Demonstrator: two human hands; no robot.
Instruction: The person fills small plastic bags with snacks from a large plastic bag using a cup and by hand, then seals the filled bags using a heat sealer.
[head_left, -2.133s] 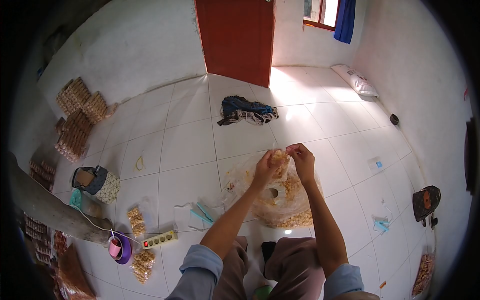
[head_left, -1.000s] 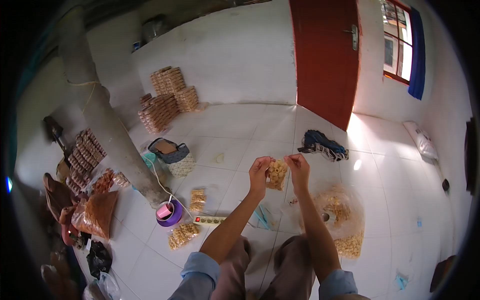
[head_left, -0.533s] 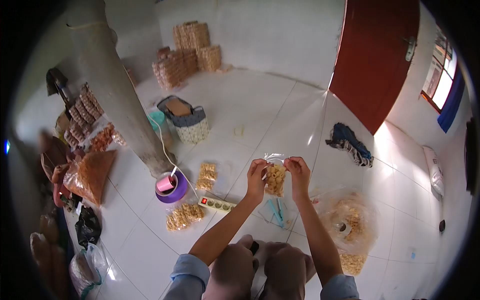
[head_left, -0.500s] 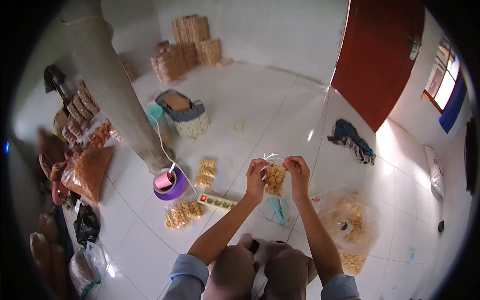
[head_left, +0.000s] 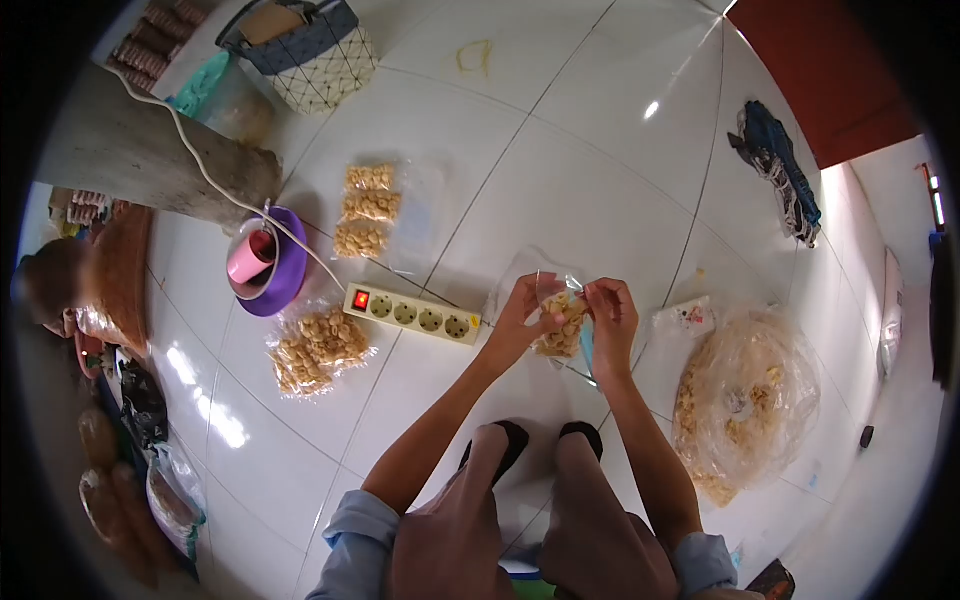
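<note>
A small clear plastic bag of yellowish snack pieces [head_left: 562, 338] hangs between my two hands, low over the tiled floor. My left hand [head_left: 526, 322] is closed on its left side, the thumb pressed against the bag. At the upper right corner my right hand [head_left: 612, 318] pinches the plastic between thumb and fingers. Partly hidden behind the bag and my right hand lies a light-blue narrow tool [head_left: 586, 350]. Flat clear plastic [head_left: 512, 285] shows just beyond my left hand. To the left is a cream power strip [head_left: 412, 313] with a lit red switch.
Filled snack bags [head_left: 366, 210] and a further pile [head_left: 320, 350] lie left. A purple basin [head_left: 290, 265] holding a pink cup [head_left: 250, 258] stands by the pillar [head_left: 160, 160]. At right sits a large clear snack bag [head_left: 750, 400]. Another person [head_left: 60, 285] is at far left.
The view has tilted down toward the floor. My hands have come closer together, and my left hand has moved lower along the snack bag's side.
</note>
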